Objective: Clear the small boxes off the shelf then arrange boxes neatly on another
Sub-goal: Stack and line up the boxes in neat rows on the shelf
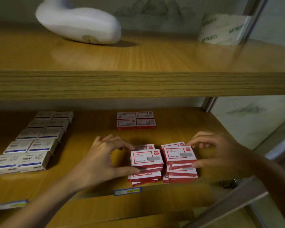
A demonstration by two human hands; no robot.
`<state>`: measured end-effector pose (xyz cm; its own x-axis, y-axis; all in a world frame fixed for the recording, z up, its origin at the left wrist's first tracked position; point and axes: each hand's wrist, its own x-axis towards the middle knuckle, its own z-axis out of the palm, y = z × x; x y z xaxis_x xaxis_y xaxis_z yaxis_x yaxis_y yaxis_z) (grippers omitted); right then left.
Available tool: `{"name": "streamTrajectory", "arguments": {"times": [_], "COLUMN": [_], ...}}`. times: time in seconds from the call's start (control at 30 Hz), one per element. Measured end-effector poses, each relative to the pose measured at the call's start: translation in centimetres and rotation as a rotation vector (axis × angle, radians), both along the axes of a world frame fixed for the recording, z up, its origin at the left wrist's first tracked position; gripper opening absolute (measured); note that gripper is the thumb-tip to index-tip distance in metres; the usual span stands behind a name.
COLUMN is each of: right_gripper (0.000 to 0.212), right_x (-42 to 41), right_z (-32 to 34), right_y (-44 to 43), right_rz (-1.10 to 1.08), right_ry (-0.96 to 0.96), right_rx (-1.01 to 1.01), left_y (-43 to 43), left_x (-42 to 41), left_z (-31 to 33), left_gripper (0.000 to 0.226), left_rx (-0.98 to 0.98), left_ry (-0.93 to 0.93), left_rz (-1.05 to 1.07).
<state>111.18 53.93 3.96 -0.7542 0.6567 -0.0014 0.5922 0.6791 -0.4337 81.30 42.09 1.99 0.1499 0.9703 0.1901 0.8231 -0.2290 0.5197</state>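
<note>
Red-and-white small boxes stand in two stacks side by side near the front edge of the lower shelf (89, 125). The left stack (146, 159) and the right stack (179, 155) sit just beside each other, each several boxes high, with the lower boxes slightly askew so their edges jut out.

The left hand (104, 155) pinches the left stack, thumb pressed against its near side and fingertips curled over the far top edge. The right hand (220, 153) grips the right stack in the same way, thumb on the near right side and fingers on the far corner. The hands are apart, one on each outer flank of the pair.

Further back on the same shelf, four more red boxes (136, 120) lie flat in a two-by-two block, well apart from the stacks. To the left, blue-and-white boxes (31, 145) run from front to back in two tidy columns, touching one another.

A blue-edged label (127, 191) is fixed to the shelf's front lip just below the left stack.

On the upper shelf (138, 60) a white wrapped lump (79, 23) rests at the left. A white packet with green lettering (220, 28) stands at the right beside a metal upright (252, 20). Both are blurred.
</note>
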Motion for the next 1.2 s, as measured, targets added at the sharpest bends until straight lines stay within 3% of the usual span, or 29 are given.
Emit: {"name": "streamTrajectory", "arguments": {"times": [0.33, 0.5, 0.7, 0.87, 1.0, 1.2], "right_gripper": [0.037, 0.039, 0.061, 0.055, 0.044, 0.045], "right_x": [-0.3, -2.8, -6.7, -8.3, -8.6, -9.6], "right_z": [0.2, 0.8, -1.0, -4.1, -5.3, -5.7], "right_y": [0.9, 3.1, 5.9, 7.8, 8.2, 8.5], "right_rz": [0.012, -0.152, -0.216, -0.211, -0.159, -0.176], "right_ry": [0.078, 0.130, 0.009, -0.196, -0.136, -0.112], "right_rx": [0.081, 0.038, 0.011, 0.070, -0.002, -0.017], "left_y": [0.2, 1.8, 4.8, 5.8, 6.4, 6.8], "left_x": [-1.6, -4.0, -5.5, -5.6, -5.6, -5.1], "left_z": [0.3, 0.4, -2.9, -4.6, -5.1, -5.6], "left_gripper": [0.045, 0.028, 0.029, 0.032, 0.036, 0.038], "left_rx": [0.103, 0.039, -0.086, -0.147, -0.135, -0.107], "left_ry": [-0.073, -0.251, -0.269, -0.195, -0.219, -0.210], "left_rz": [0.028, 0.128, 0.239, 0.200, 0.243, 0.295]}}
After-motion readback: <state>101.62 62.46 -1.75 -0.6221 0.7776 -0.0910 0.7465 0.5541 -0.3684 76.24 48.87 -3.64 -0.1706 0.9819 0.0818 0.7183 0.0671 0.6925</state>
